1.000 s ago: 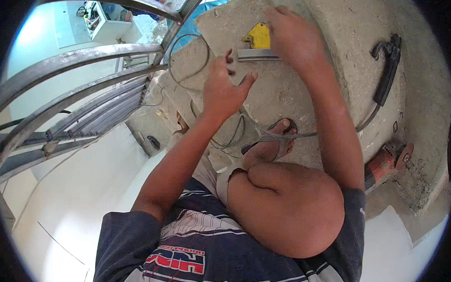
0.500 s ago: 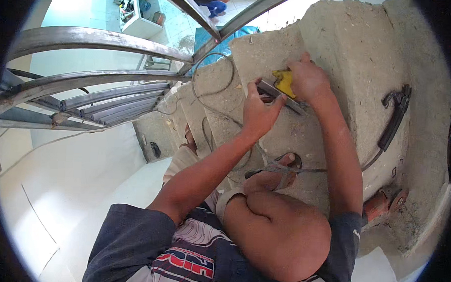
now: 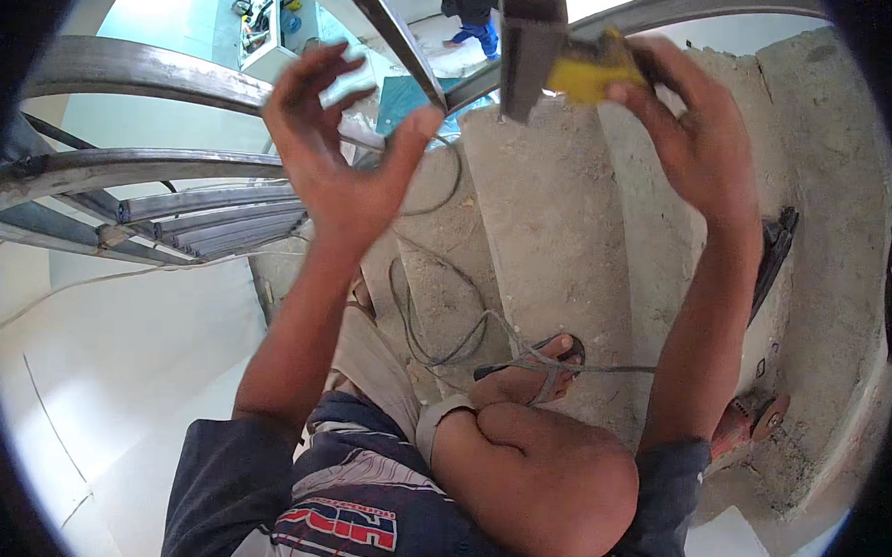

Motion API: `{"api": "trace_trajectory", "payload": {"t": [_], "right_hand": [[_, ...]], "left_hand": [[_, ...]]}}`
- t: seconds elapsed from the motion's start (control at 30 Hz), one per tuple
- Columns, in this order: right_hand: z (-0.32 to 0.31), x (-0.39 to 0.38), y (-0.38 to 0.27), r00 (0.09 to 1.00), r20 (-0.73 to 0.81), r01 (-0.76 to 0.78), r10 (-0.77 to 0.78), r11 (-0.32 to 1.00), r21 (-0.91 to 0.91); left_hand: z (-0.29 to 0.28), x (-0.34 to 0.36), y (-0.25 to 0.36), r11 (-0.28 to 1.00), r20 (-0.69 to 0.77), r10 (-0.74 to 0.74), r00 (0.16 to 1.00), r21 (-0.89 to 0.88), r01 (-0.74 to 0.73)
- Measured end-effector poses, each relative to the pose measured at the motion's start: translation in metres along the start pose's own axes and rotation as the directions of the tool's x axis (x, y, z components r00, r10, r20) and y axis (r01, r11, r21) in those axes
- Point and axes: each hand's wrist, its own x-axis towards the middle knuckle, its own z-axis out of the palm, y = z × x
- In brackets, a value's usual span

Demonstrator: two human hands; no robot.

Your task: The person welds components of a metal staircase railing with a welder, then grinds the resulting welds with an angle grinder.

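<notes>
The right hand [image 3: 697, 135] pinches a blurred yellow block [image 3: 593, 77], the dark bar [image 3: 528, 60] alongside cut off above! The left hand [image 3: 346, 177] spreads wide, empty.

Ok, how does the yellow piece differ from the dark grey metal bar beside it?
Colour: the yellow piece is bright, while the metal bar is dark grey.
Shape: the yellow piece is short and compact; the metal bar is long and straight, reaching the picture's upper edge.
Grip: the right hand pinches the yellow piece; no fingers show on the metal bar.
Both look blurred and raised above the concrete steps.
</notes>
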Motion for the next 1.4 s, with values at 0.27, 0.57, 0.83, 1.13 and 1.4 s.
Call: {"api": "trace_trajectory", "payload": {"t": [0.27, 0.57, 0.83, 1.13, 1.4], "right_hand": [[0.063, 0.071, 0.014, 0.98, -0.004, 0.197, -0.198, 0.979, -0.046], [0.082, 0.074, 0.036, 0.989, 0.075, 0.137, -0.126, 0.975, -0.173], [0.095, 0.068, 0.032, 0.981, 0.037, 0.194, -0.191, 0.936, -0.293], [0.097, 0.071, 0.019, 0.994, 0.099, 0.075, -0.04, 0.92, -0.386], [0.098, 0.073, 0.023, 0.99, 0.1, 0.131, -0.101, 0.92, -0.369]], "left_hand": [[-0.001, 0.054, -0.049, 0.948, 0.416, -0.315, 0.853, 0.103, 0.3], [0.013, 0.045, -0.075, 0.916, 0.392, -0.398, 0.83, 0.216, 0.338], [0.009, 0.041, -0.077, 0.908, 0.416, -0.404, 0.815, 0.292, 0.301], [0.005, 0.039, -0.082, 0.896, 0.402, -0.419, 0.814, 0.329, 0.299], [0.0, 0.046, -0.086, 0.885, 0.445, -0.41, 0.796, 0.405, 0.229]]}}
